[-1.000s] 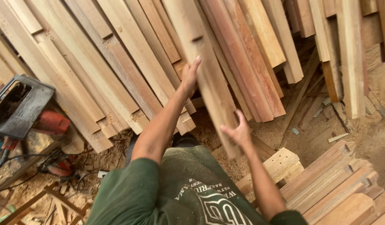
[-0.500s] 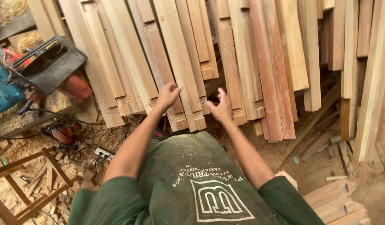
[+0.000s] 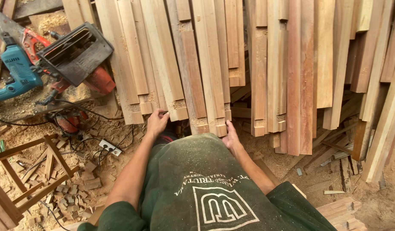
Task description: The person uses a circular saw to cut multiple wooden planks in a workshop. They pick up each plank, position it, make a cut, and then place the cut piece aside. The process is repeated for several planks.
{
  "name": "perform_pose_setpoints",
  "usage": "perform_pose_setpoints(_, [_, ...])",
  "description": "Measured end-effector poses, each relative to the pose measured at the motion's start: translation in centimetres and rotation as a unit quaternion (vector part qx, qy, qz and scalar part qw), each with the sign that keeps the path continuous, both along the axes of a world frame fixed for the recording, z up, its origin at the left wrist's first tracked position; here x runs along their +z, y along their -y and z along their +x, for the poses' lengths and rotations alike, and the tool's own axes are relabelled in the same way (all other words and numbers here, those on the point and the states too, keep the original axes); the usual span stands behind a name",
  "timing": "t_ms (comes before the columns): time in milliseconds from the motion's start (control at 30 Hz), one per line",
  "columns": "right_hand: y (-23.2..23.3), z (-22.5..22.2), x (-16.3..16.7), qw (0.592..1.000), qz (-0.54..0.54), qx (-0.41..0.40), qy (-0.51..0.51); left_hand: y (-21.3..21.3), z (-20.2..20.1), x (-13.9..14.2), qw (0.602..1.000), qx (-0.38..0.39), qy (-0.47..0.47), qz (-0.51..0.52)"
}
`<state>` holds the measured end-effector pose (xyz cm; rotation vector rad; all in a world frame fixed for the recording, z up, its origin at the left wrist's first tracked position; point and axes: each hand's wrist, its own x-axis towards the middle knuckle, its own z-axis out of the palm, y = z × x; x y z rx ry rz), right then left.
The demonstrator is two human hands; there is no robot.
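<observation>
- Subject: a row of sawn wooden planks leaning side by side, lower ends on the sawdust floor directly ahead of the person.
- Left hand: at the foot of the stack, fingers lightly curled and touching the bottom end of a pale plank. Not closed around it; contact is at the end face only.
- Right hand: at the lower end of a neighbouring plank, palm against the wood. Whether its fingers grip the end or merely rest there cannot be told; they are partly hidden behind the timber.
- Key relation: both planks lie straight ahead of and above the hands, long axes running away from the person up the frame, nearly parallel. Each hand meets only the near end. The two hands are about equally close to the stack.
- Surroundings: a blue power tool and a red circular saw lie well to the left, with a power strip and offcut blocks near the left arm. A wooden frame stands at lower left.
</observation>
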<state>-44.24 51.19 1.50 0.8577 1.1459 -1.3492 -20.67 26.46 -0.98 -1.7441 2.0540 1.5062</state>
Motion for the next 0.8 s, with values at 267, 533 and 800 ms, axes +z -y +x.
perform_pose_setpoints(267, [0.1, -2.9, 1.2, 0.973, 0.2, -0.072, -0.092, 5.4, -3.1, -0.2, 0.999, -0.015, -0.032, 0.0])
perform_pose_setpoints(533, [0.0, -1.7, 0.8, 0.931, 0.33, 0.068, -0.144, 6.1, 2.6, -0.4, 0.997, 0.08, 0.012, -0.006])
perform_pose_setpoints(800, [2.0, 4.0, 0.6, 0.679, 0.418, 0.304, -0.521, 3.6, 6.6, -1.2, 0.976, 0.157, 0.052, 0.139])
